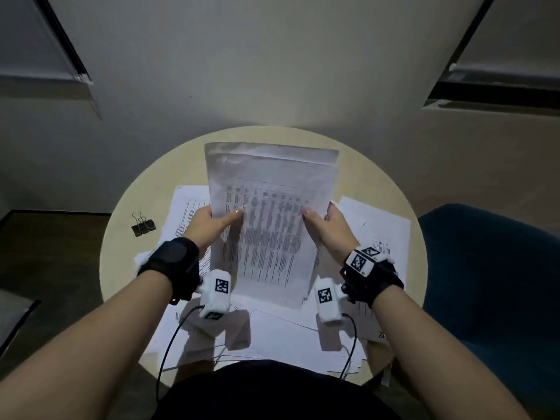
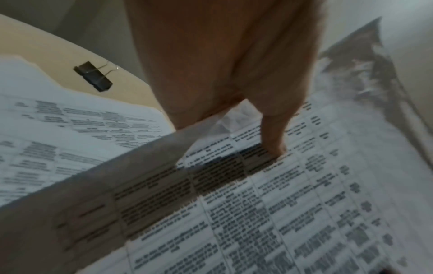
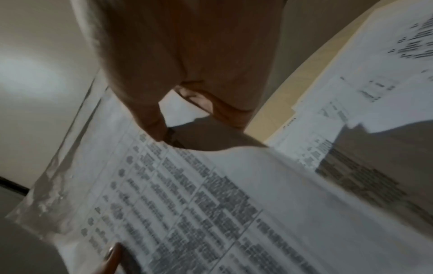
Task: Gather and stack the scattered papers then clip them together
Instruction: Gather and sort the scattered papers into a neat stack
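Observation:
A bundle of printed papers (image 1: 269, 225) stands upright on its lower edge over the round table (image 1: 145, 183). My left hand (image 1: 216, 219) grips its left side, thumb on the front sheet. My right hand (image 1: 321, 221) grips the right side the same way. In the left wrist view my thumb presses on the printed papers (image 2: 269, 194). The right wrist view shows the bundle of papers (image 3: 199, 194) pinched by thumb and fingers. More loose sheets (image 1: 375, 237) lie flat underneath. A black binder clip (image 1: 143, 227) lies on the table's left part, also the clip (image 2: 93, 77) in the left wrist view.
The table stands against a pale wall (image 1: 272, 71). A dark blue chair (image 1: 491, 268) is on the right. Loose sheets (image 1: 272, 334) cover the near part of the table, close to my body. Cables hang from both wrist cameras.

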A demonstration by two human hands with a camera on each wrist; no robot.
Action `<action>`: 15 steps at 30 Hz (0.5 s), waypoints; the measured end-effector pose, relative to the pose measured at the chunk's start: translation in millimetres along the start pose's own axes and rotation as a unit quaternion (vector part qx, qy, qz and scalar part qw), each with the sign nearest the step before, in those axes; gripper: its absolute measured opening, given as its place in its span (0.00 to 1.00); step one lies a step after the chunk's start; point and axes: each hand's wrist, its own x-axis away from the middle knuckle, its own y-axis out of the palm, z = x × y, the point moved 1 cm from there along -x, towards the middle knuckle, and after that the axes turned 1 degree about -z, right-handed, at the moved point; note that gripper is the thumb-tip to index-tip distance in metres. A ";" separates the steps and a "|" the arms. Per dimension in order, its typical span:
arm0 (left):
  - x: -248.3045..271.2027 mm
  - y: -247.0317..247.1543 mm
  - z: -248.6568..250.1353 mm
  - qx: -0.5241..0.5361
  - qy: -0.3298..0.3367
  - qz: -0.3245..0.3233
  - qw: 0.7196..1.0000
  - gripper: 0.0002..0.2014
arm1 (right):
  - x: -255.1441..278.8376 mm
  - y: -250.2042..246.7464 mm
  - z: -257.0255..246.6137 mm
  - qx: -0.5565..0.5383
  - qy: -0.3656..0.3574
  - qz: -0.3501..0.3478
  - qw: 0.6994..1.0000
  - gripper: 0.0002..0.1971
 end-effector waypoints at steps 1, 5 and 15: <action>-0.8 -1.0 -5.3 -0.016 0.001 0.030 0.999 0.16 | -1.3 -1.6 7.8 -0.009 0.032 -0.001 0.999 0.07; 1.9 -22.5 -36.4 -0.142 -0.035 0.152 0.978 0.17 | -10.7 -23.0 59.8 0.082 0.160 -0.002 0.984 0.28; 29.7 -62.7 -111.0 -0.266 -0.168 0.119 0.942 0.11 | 15.5 -24.6 150.0 0.537 0.146 -0.121 0.822 0.54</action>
